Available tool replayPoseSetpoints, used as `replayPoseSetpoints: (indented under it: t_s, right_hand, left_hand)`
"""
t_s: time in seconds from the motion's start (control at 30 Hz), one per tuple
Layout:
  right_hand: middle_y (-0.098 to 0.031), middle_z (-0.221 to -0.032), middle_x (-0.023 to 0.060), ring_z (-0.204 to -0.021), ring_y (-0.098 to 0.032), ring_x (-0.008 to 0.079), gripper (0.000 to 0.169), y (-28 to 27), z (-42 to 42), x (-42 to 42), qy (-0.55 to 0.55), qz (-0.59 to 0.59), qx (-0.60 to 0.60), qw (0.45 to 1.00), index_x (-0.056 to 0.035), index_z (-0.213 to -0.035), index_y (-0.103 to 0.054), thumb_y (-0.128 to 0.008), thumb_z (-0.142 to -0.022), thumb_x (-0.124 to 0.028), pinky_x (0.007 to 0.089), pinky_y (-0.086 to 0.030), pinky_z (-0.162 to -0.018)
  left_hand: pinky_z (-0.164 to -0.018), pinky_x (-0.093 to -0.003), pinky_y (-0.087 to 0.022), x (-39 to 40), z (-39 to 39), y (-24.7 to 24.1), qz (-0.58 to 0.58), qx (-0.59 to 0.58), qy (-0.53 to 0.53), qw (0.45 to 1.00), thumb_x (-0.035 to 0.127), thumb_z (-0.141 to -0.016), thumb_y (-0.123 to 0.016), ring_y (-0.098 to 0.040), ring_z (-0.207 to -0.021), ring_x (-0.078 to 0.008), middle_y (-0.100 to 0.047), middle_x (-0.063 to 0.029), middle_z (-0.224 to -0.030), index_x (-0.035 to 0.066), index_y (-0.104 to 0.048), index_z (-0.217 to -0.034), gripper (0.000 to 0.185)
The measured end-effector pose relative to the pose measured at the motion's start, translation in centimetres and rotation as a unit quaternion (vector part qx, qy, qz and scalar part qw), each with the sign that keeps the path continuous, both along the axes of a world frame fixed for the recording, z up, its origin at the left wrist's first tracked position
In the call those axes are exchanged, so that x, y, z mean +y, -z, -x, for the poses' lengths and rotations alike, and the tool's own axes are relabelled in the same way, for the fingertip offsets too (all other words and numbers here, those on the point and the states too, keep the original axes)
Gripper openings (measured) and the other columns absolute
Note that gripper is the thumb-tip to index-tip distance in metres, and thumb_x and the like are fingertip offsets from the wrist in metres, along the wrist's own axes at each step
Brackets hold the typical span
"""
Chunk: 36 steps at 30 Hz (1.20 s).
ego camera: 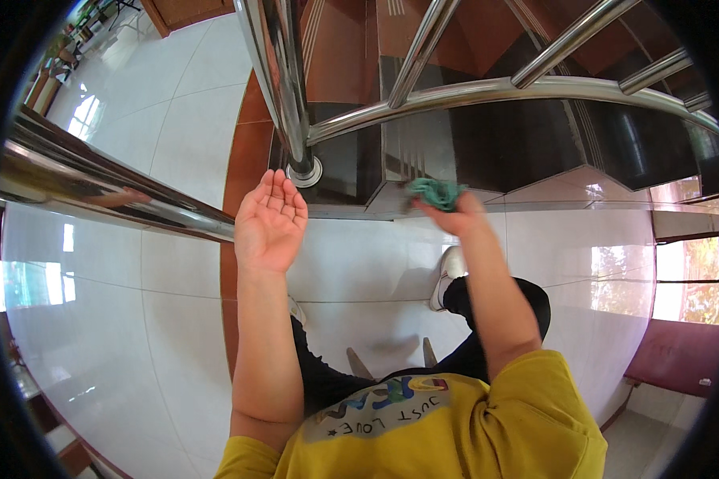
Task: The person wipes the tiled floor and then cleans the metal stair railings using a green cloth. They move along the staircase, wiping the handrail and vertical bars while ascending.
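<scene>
My right hand (458,217) grips a crumpled green cloth (436,193); both are a little blurred. The cloth is in front of the pale edge of the stair's black stone side (509,143). With its palm turned up and nothing in it, my left hand (271,224) is near the foot of a stainless steel post (293,114). Its fingertips overlap the post's round base flange (305,173) in view; whether they touch cannot be told. From that post a curved steel lower rail (485,91) runs to the right above the steps.
A thick steel handrail (114,185) crosses from the left towards my left wrist. Slanted steel balusters (566,45) rise from the lower rail. Glossy white floor tiles (347,257) lie below, edged by a reddish-brown tile strip (230,173). My shoe (449,275) rests near the stair.
</scene>
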State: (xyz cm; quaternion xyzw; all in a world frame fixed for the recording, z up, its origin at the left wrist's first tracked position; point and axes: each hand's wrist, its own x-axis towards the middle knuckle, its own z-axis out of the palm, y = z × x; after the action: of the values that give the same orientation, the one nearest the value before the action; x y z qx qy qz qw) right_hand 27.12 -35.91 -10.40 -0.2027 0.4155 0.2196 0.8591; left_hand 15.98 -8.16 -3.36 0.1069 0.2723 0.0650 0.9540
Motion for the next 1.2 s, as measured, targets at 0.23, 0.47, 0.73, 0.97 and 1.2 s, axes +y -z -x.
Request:
replayPoseSetpoints:
  t_s: [0.23, 0.47, 0.73, 0.97, 1.2]
  right_hand:
    - [-0.053, -0.113, 0.0159, -0.105, -0.051, 0.0336, 0.035, -3.7, -1.2, -14.7, 0.093, 0.187, -0.084, 0.974, -0.0050, -0.110, -0.051, -0.026, -0.094, -0.024, 0.0512, -0.039, -0.092]
    - [-0.055, -0.111, 0.0103, -0.104, -0.051, 0.0309, 0.039, 9.2, -1.5, -2.8, 0.054, 0.067, -0.002, 0.996, -0.0119, -0.110, -0.054, -0.039, -0.087, -0.040, 0.0511, -0.039, -0.090]
    - [-0.058, -0.104, 0.0060, -0.093, -0.055, 0.0290, 0.031, 17.4, 1.4, 9.7, 0.092, -0.015, 0.077, 0.993, -0.0126, -0.106, -0.056, -0.033, -0.090, -0.027, 0.0472, -0.046, -0.080]
    - [-0.058, -0.108, 0.0029, -0.100, -0.055, 0.0257, 0.029, 8.7, -0.2, 1.1, 0.050, 0.056, 0.053, 0.996, -0.0162, -0.105, -0.058, -0.038, -0.090, -0.030, 0.0435, -0.043, -0.085]
    - [-0.049, -0.115, 0.0070, -0.102, -0.050, 0.0237, 0.033, -9.9, 2.1, -8.9, 0.186, 0.249, -0.222, 0.924, -0.0084, -0.122, -0.041, -0.033, -0.092, -0.019, 0.0434, -0.042, -0.086]
  left_hand:
    - [-0.083, -0.0309, -0.041, -0.2, 0.3, -0.9, 0.007, -0.001, 0.004, 1.000, 0.010, -0.081, -0.055, -0.052, -0.092, -0.0154, -0.055, -0.0020, -0.101, 0.005, -0.052, -0.103, 0.023]
    - [-0.082, -0.0301, -0.041, -0.2, 0.2, -0.5, -0.008, 0.001, 0.003, 1.000, 0.012, -0.082, -0.055, -0.051, -0.091, -0.0150, -0.053, -0.0022, -0.100, 0.005, -0.051, -0.104, 0.024]
    - [-0.083, -0.0309, -0.041, -0.8, 0.0, -0.7, 0.004, 0.004, 0.010, 1.000, 0.010, -0.082, -0.054, -0.052, -0.093, -0.0151, -0.054, -0.0019, -0.102, 0.005, -0.053, -0.103, 0.021]
    - [-0.083, -0.0308, -0.041, 0.1, -0.7, 0.6, 0.004, -0.005, 0.004, 1.000, 0.010, -0.081, -0.054, -0.052, -0.092, -0.0148, -0.056, -0.0023, -0.101, 0.005, -0.053, -0.101, 0.021]
    - [-0.082, -0.0299, -0.042, -1.0, -1.9, 0.4, -0.004, -0.002, 0.027, 1.000, 0.010, -0.081, -0.056, -0.053, -0.090, -0.0142, -0.056, -0.0014, -0.100, 0.005, -0.054, -0.101, 0.021]
